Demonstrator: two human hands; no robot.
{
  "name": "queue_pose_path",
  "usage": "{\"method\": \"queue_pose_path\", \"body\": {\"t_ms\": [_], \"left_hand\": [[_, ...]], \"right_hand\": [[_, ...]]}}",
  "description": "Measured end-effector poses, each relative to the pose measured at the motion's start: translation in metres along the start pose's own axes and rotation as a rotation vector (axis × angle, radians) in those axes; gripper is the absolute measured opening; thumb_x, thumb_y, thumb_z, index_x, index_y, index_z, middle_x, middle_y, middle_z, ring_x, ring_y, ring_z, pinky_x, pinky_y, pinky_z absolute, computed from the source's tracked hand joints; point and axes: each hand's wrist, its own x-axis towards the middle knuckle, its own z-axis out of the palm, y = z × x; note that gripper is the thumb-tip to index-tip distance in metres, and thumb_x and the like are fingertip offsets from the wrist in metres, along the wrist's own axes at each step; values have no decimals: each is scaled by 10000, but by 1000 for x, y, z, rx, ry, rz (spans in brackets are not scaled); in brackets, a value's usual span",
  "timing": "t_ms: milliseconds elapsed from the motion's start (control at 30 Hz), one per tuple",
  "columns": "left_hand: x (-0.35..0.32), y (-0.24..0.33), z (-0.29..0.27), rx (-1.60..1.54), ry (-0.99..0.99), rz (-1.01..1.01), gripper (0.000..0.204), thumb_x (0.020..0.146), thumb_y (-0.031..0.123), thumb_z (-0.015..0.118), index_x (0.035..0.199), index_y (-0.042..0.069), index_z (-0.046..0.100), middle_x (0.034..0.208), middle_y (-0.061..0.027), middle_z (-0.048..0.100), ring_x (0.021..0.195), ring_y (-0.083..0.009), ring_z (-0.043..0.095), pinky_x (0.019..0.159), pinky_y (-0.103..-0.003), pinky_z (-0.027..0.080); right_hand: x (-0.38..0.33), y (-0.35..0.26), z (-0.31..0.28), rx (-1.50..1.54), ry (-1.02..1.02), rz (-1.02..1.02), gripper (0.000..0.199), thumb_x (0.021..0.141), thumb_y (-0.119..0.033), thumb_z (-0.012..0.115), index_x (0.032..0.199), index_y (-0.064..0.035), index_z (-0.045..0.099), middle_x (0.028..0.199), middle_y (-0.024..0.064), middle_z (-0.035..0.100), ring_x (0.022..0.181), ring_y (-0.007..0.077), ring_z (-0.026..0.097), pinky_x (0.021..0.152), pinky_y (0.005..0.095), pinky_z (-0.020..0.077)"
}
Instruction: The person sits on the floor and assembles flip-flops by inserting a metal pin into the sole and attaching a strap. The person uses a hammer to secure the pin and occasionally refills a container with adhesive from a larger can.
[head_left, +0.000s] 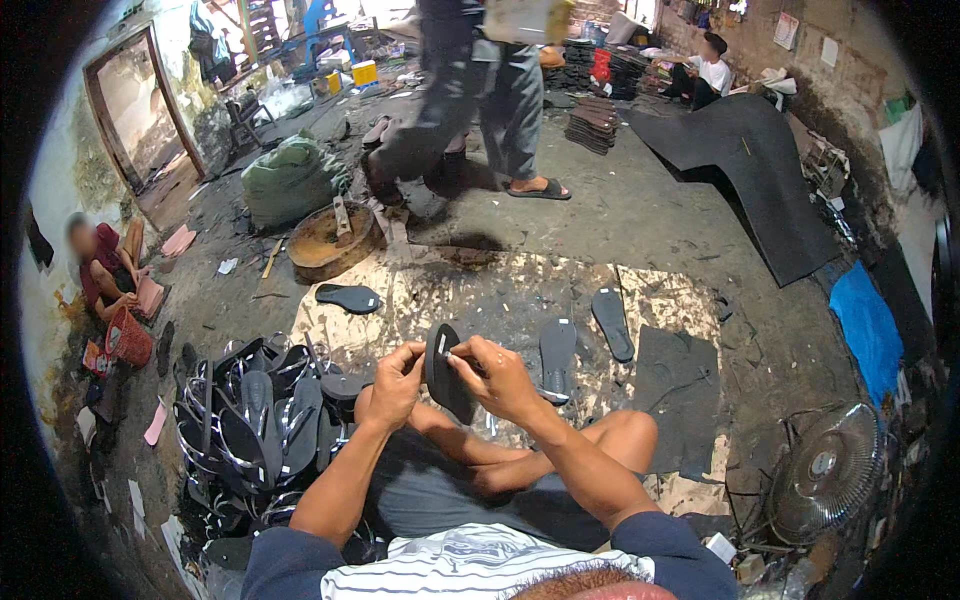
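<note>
While both hands pinch it, black sandal sole (446, 372) upright between left hand (395, 385) fingers, right hand (500, 378) fingers closed on its edge.

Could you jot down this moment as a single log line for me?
left hand: holds sole | right hand: pinches white strap end at sole | sandal pile: at person's left | fan: at right

Pretty clearly a small sandal-making workshop, people working right on the floor. Finished flip-flops (255, 420) are piling up in a heap at the left, loose black soles (612, 322) are lying around on flattened cardboard (500, 290), and more stacks of soles (592, 125) are sitting at the back. A big black rubber sheet (750, 170) is leaning against the rough wall (850, 80). Other workers are sitting on the dirty concrete floor (620, 205), and a fan (828, 470) is standing nearby.
</note>
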Motion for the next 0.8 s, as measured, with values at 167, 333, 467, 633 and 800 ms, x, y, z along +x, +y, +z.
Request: {"method": "queue_pose_path", "body": {"t_ms": [167,333,467,633,800], "left_hand": [[-5,21,-3,211,50,73,178,990,90,625,1100,-39,679,981,-39,694,901,-93,626,802,-246,518],[10,6,-24,-192,337,45,375,956,-46,398,1273,-7,595,1108,-97,696,975,-149,665,841,-289,556],[-8,1,19,-682,365,-49,316,1010,-15,430,1298,0,560,1157,-81,682,996,-179,677,847,-335,588],[-16,-11,6,11,252,-9,296,989,55,588,1282,52,634,1214,-101,686,1099,-179,656,943,-320,536],[-7,35,15,767,-103,434,339,961,103,628,1295,44,630,1146,-133,716,1055,-190,678,913,-301,523]], "right_hand": [[1,-1,2,-55,-59,-3,171,927,-168,695,1029,-34,665,923,155,698,835,314,692,733,391,534],[-26,5,7,108,206,243,262,949,-292,700,1073,-65,659,1008,51,675,899,175,630,778,296,501],[-35,18,32,1223,122,914,497,978,-558,571,1046,-74,661,961,43,691,865,164,631,712,335,510],[-20,50,24,1097,342,709,298,1003,-265,613,1085,21,598,1021,91,691,871,139,654,777,292,534],[-21,57,36,926,172,722,370,996,-304,626,1170,17,574,1057,82,681,885,133,641,777,296,525]]}}
